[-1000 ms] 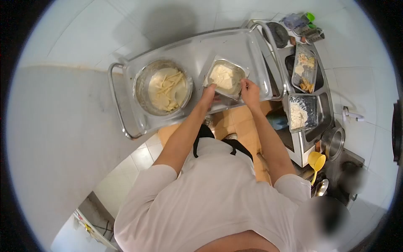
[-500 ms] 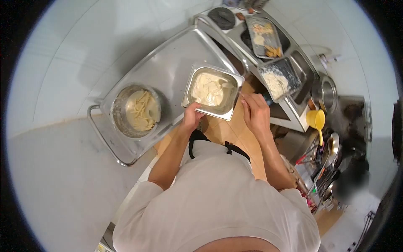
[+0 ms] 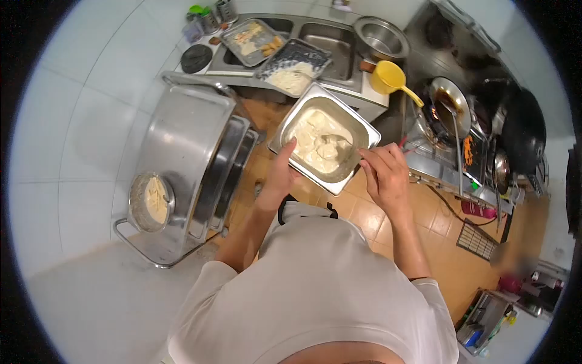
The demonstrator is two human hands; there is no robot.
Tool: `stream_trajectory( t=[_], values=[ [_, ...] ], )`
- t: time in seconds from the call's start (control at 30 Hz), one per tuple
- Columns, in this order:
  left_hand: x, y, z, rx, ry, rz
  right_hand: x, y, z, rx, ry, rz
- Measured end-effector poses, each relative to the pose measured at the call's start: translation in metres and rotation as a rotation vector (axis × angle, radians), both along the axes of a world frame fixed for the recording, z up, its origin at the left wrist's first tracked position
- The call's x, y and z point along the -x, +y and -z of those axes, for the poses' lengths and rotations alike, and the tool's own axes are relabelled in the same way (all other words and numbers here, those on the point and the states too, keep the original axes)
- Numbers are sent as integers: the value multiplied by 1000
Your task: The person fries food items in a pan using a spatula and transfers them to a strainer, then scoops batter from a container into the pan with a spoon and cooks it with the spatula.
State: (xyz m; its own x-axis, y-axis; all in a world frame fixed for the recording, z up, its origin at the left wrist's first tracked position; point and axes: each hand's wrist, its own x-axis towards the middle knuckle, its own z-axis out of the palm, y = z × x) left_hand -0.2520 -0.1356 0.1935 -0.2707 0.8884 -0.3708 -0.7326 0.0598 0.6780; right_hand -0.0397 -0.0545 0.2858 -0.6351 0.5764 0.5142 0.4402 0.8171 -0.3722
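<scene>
My left hand (image 3: 283, 173) grips the near left side of a square steel food pan (image 3: 367, 134), thumb over the rim. Thick, creamy batter (image 3: 309, 130) with lumps or pieces in it fills the lower part of the pan. A metal spoon (image 3: 341, 139) rests in the batter, and my right hand (image 3: 386, 176) is closed at the right rim, fingers pinching its handle end. Just beyond the pan, a tray with white flour (image 3: 291, 79) sits at the counter edge, partly overlapped by the pan's far rim.
On the left stands a steel trolley (image 3: 182, 121) bearing a bowl of pale strips (image 3: 156, 200). Ahead are a sink (image 3: 327, 51), a tray of food pieces (image 3: 251, 42) and a large steel pot (image 3: 382, 37). A yellow dipper (image 3: 388, 77) and a wok (image 3: 451, 100) are at the right.
My body has turned right, away from the trolley and towards the sink and stove. The pan has come along in my left hand, and my right hand stays at its right rim.
</scene>
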Motion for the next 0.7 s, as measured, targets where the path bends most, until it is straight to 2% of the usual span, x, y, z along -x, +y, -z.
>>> stream_trajectory(
  t=[0.1, 0.23, 0.33, 0.47, 0.63, 0.7],
  values=[
    [-69, 12, 7, 31, -17, 100, -62, -3, 11, 21, -56, 196],
    [-134, 26, 4, 192, 36, 217, -133, -2, 29, 145, 8, 279],
    [-173, 46, -8, 237, 83, 233, -176, 9, 35, 364, 128, 316],
    [-204, 89, -7, 225, 50, 385, -218, 29, 28, 506, 286, 462],
    [-255, 161, -11, 140, 48, 447, -282, 70, 15, 644, 400, 689],
    [-276, 191, -15, 145, 44, 471, -301, 91, 10, 500, 406, 696]
  ],
)
